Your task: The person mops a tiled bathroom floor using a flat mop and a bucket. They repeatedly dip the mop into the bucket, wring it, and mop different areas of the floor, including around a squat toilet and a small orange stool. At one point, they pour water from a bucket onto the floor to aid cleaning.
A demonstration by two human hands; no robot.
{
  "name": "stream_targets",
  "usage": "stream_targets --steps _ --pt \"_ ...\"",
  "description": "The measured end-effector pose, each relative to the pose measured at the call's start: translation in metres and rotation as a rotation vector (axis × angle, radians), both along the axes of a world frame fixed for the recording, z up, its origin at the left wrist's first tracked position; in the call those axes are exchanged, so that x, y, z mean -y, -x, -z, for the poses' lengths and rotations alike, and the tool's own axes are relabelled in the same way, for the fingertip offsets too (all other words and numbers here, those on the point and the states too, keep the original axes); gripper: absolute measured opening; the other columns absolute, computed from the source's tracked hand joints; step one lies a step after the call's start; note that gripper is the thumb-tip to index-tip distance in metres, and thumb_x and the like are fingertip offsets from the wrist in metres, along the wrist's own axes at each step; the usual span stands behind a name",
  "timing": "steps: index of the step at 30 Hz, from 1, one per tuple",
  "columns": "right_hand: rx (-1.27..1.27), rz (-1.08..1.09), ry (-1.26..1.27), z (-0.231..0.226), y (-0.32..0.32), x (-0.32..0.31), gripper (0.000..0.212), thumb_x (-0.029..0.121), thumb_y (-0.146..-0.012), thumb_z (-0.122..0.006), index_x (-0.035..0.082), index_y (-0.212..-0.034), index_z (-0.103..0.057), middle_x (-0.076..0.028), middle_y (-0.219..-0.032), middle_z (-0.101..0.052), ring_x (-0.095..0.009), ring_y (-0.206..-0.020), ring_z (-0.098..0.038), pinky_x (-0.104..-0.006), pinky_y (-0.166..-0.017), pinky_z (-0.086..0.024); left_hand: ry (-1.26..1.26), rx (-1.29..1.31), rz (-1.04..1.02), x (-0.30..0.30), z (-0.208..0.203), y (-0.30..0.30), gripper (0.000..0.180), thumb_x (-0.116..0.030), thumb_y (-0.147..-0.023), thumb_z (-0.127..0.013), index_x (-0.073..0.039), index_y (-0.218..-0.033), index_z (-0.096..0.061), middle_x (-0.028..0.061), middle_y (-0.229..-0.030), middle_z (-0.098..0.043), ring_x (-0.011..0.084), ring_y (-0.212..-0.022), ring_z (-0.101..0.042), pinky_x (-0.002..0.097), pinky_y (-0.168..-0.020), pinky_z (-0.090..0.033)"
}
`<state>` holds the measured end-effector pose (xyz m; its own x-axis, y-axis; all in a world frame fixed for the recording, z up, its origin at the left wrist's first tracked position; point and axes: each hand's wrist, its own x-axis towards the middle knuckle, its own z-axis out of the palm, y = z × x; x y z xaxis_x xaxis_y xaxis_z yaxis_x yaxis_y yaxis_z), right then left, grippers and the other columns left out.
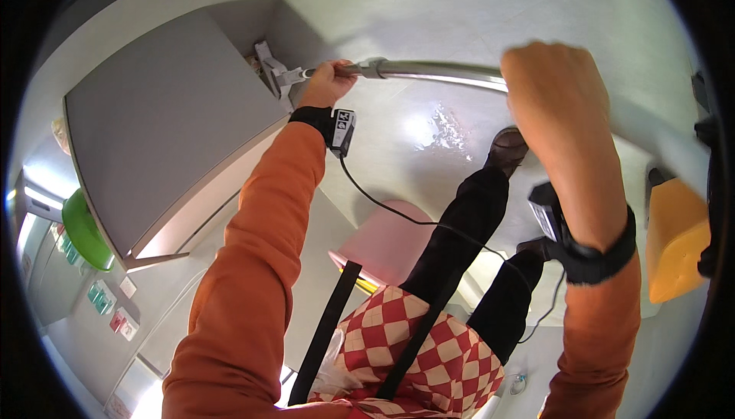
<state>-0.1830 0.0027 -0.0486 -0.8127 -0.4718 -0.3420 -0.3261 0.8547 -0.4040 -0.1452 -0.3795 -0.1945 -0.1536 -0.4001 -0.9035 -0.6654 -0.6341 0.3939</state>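
Orange sleeves (249, 285) leave frame below; your left hand (325, 86) and right hand (555, 86) grip the upper-centre pole (440, 71), right end hidden.

The pole (444, 72) is right of the cabinet (168, 128), over the floor (429, 5) (where the shoes (507, 148) stand).

Left fingers (331, 73) and right fingers (517, 65) around a metal pole (444, 71), wet patch (450, 132) on pale floor (383, 132)

Place: home-like room — exact kind unclear | 1 grey cabinet (172, 124) | 1 orange seat (677, 239)
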Motion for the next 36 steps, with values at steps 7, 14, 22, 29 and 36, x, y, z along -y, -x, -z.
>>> stream_targets --steps 7,14,22,29,36 --pt "0.329 0.115 -0.218 -0.061 -0.085 -0.069 0.017 0.008 -0.069 -0.064 0.006 -0.076 -0.049 -0.011 -0.062 -0.054 -0.032 -0.066 -0.056 -0.0437 -0.063 -0.04 -0.285 -0.047 0.052 -0.073 -0.03 -0.058 0.019 -0.003 -0.083 -0.043 0.001 -0.064 -0.047 0.0124 -0.066 -0.053 0.0224 -0.07 -0.053 0.0337 -0.074 -0.045" --pt "0.431 0.236 -0.54 -0.165 -0.185 -0.176 0.028 0.007 -0.056 -0.066 0.005 -0.072 -0.043 -0.013 -0.064 -0.051 -0.035 -0.061 -0.049 -0.0443 -0.054 -0.035 -0.402 -0.086 0.097 -0.233 -0.118 -0.127 0.021 -0.015 -0.089 -0.042 -0.002 -0.072 -0.047 0.0097 -0.069 -0.052 0.023 -0.07 -0.054 0.0366 -0.073 -0.047" --pt "0.196 0.143 -0.624 -0.277 -0.183 -0.237 0.025 0.002 -0.053 -0.062 0.006 -0.064 -0.04 -0.012 -0.053 -0.042 -0.035 -0.049 -0.042 -0.0442 -0.047 -0.032 -0.639 -0.202 -0.271 -0.31 -0.201 -0.154 0.013 -0.015 -0.089 -0.048 -0.007 -0.083 -0.04 0.0046 -0.074 -0.046 0.0185 -0.071 -0.052 0.0409 -0.074 -0.048" --pt "0.133 -0.055 -0.519 -0.213 -0.2 -0.118 0.021 0.01 -0.062 -0.064 0.01 -0.067 -0.043 -0.009 -0.055 -0.046 -0.03 -0.053 -0.051 -0.0399 -0.053 -0.039 -0.343 0.01 -0.236 -0.179 -0.15 -0.209 0.02 -0.014 -0.084 -0.042 -0.003 -0.069 -0.048 0.013 -0.064 -0.051 0.0256 -0.064 -0.054 0.0431 -0.062 -0.047" --pt "0.39 0.029 -0.434 -0.27 -0.273 -0.062 0.025 0.017 -0.066 -0.068 0.008 -0.076 -0.048 -0.012 -0.067 -0.057 -0.032 -0.06 -0.056 -0.0414 -0.055 -0.041 -0.454 0.033 -0.035 -0.136 -0.131 -0.295 0.026 -0.014 -0.081 -0.046 -0.002 -0.058 -0.05 0.0129 -0.064 -0.055 0.0258 -0.065 -0.055 0.0373 -0.062 -0.047"
